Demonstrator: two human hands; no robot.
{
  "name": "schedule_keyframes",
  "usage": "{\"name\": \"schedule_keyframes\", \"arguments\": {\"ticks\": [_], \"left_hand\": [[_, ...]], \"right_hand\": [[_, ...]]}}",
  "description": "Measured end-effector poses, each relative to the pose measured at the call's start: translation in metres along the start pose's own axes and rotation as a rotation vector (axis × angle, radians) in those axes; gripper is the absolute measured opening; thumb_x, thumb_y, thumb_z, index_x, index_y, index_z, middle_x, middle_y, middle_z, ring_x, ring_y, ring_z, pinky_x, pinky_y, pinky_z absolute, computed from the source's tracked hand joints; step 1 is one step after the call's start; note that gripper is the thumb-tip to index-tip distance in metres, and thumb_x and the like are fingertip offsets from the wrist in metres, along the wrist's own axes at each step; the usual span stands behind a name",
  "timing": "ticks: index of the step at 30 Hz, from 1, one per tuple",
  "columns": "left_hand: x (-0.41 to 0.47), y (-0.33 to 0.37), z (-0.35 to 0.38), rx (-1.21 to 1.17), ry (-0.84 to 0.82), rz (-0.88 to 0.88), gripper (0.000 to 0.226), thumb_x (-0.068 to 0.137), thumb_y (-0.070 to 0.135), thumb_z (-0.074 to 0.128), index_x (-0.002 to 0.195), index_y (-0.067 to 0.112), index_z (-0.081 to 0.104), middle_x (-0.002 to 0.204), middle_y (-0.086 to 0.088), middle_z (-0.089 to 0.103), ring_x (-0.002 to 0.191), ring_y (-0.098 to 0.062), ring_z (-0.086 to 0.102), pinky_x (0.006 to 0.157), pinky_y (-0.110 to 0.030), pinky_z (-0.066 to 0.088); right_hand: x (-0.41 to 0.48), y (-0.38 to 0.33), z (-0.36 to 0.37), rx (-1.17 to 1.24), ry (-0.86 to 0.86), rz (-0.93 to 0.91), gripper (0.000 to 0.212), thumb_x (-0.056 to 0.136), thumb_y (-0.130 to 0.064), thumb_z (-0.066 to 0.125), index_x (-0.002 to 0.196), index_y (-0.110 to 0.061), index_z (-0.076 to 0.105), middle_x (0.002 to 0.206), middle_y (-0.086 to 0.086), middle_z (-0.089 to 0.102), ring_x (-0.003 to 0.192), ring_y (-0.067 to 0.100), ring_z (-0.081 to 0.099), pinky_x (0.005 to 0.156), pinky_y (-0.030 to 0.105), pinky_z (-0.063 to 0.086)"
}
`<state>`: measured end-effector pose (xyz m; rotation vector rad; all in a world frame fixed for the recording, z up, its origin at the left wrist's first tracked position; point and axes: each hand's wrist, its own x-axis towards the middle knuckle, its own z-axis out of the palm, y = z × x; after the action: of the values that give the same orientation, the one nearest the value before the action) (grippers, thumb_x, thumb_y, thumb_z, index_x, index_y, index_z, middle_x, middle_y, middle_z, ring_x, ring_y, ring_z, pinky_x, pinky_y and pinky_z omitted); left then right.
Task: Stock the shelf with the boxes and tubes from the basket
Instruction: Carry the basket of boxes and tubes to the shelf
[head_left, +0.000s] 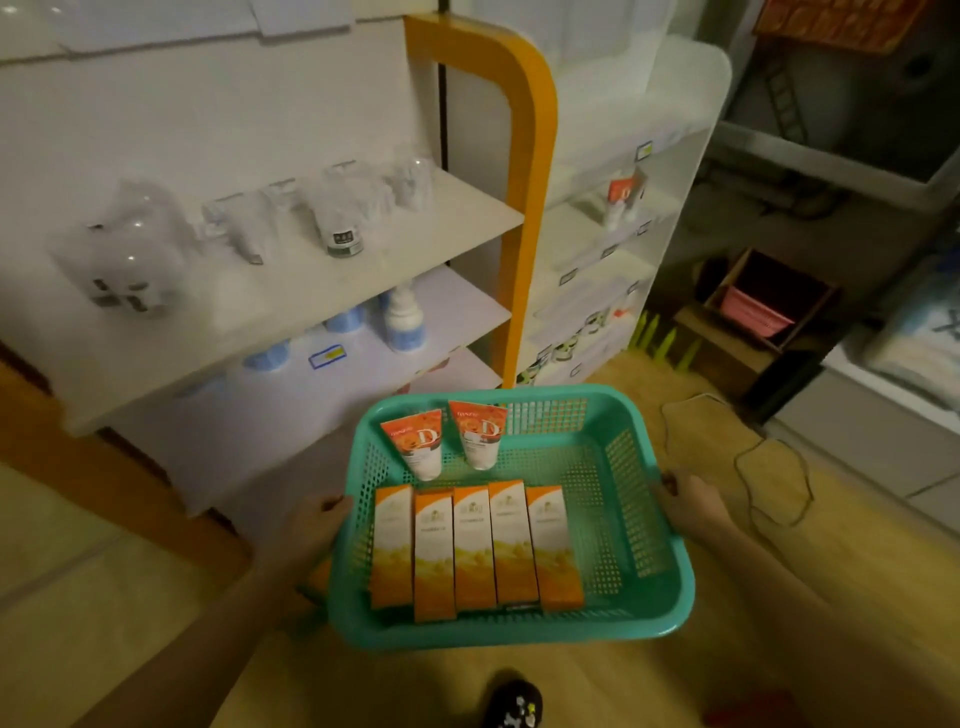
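Note:
I carry a teal plastic basket (639, 525) in front of me. My left hand (317, 525) grips its left rim and my right hand (685, 501) grips its right rim. Several orange and white boxes (475, 551) lie side by side on the basket floor. Two orange and white tubes (449, 439) lie beyond them, caps toward me. The white shelf unit (363, 260) with an orange upright (524, 208) stands ahead on the left. One similar tube (621, 200) stands on the white shelf to the right.
Clear packaged items (130, 254) sit on the upper shelf and white and blue bottles (405, 325) on the one below. A cable (769, 467) loops across the wooden floor at right. A pink basket (753, 312) sits in a box beyond. My shoe (511, 704) is below.

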<state>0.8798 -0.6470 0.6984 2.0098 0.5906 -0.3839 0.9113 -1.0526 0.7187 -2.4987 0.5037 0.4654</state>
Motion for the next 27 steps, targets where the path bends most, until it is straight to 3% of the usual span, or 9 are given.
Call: {"name": "schedule_keyframes", "arguments": {"ticks": [2, 5, 8, 13, 17, 19, 22, 27], "left_hand": [[0.009, 0.028, 0.017, -0.047, -0.015, 0.002, 0.028, 0.094, 0.02, 0.049, 0.069, 0.019, 0.063, 0.073, -0.007, 0.066, 0.073, -0.025, 0.063, 0.077, -0.042, 0.054], [0.018, 0.067, 0.044, -0.117, -0.038, -0.016, 0.027, 0.094, 0.021, 0.048, 0.075, 0.011, 0.065, 0.078, -0.013, 0.068, 0.067, -0.023, 0.064, 0.063, -0.035, 0.054], [0.031, 0.1, 0.072, -0.13, -0.016, -0.004, 0.027, 0.094, 0.016, 0.049, 0.073, 0.007, 0.064, 0.074, -0.015, 0.065, 0.065, -0.025, 0.061, 0.062, -0.033, 0.051], [0.062, 0.137, 0.125, -0.1, 0.011, -0.047, 0.027, 0.093, 0.023, 0.05, 0.087, 0.004, 0.067, 0.088, -0.021, 0.068, 0.081, -0.034, 0.064, 0.082, -0.049, 0.053], [0.081, 0.166, 0.186, -0.165, 0.048, -0.09, 0.026, 0.094, 0.02, 0.048, 0.094, 0.001, 0.065, 0.077, -0.013, 0.064, 0.067, -0.023, 0.059, 0.057, -0.034, 0.048], [0.09, 0.18, 0.217, -0.169, 0.099, -0.088, 0.027, 0.094, 0.017, 0.048, 0.101, -0.004, 0.064, 0.083, -0.014, 0.064, 0.069, -0.023, 0.058, 0.06, -0.034, 0.049], [0.095, 0.208, 0.257, -0.123, 0.192, -0.088, 0.023, 0.093, 0.015, 0.051, 0.09, -0.002, 0.066, 0.083, -0.014, 0.063, 0.073, -0.027, 0.058, 0.072, -0.04, 0.05], [0.108, 0.252, 0.312, -0.131, 0.27, -0.129, 0.023, 0.093, 0.013, 0.05, 0.077, 0.002, 0.063, 0.066, -0.011, 0.055, 0.063, -0.024, 0.052, 0.067, -0.036, 0.045]], "right_hand": [[0.02, 0.008, -0.019, 0.028, -0.003, 0.018, 0.023, 0.096, -0.032, 0.041, 0.096, -0.015, 0.055, 0.089, 0.009, 0.06, 0.079, 0.021, 0.054, 0.069, 0.031, 0.043], [0.046, 0.019, -0.047, 0.074, -0.013, 0.037, 0.03, 0.097, -0.031, 0.04, 0.108, -0.009, 0.058, 0.081, 0.003, 0.056, 0.073, 0.016, 0.054, 0.064, 0.029, 0.043], [0.075, 0.031, -0.074, 0.112, -0.012, 0.035, 0.032, 0.096, -0.029, 0.04, 0.118, -0.011, 0.054, 0.107, 0.014, 0.062, 0.099, 0.028, 0.059, 0.084, 0.038, 0.046], [0.145, 0.063, -0.114, 0.09, -0.053, 0.038, 0.038, 0.097, -0.03, 0.039, 0.126, -0.01, 0.049, 0.124, 0.015, 0.058, 0.109, 0.029, 0.057, 0.087, 0.036, 0.045], [0.213, 0.088, -0.151, 0.029, -0.106, -0.009, 0.035, 0.097, -0.027, 0.038, 0.123, -0.007, 0.051, 0.12, 0.017, 0.059, 0.097, 0.025, 0.056, 0.083, 0.034, 0.043], [0.245, 0.094, -0.176, -0.016, -0.13, -0.075, 0.033, 0.097, -0.025, 0.038, 0.12, -0.006, 0.052, 0.119, 0.017, 0.06, 0.093, 0.022, 0.055, 0.081, 0.033, 0.044], [0.289, 0.102, -0.212, -0.112, -0.136, -0.164, 0.034, 0.098, -0.024, 0.035, 0.121, -0.006, 0.052, 0.12, 0.017, 0.06, 0.099, 0.027, 0.057, 0.083, 0.035, 0.045], [0.361, 0.116, -0.254, -0.151, -0.167, -0.232, 0.037, 0.099, -0.025, 0.033, 0.122, -0.003, 0.052, 0.119, 0.021, 0.059, 0.109, 0.035, 0.056, 0.088, 0.039, 0.044]]}}
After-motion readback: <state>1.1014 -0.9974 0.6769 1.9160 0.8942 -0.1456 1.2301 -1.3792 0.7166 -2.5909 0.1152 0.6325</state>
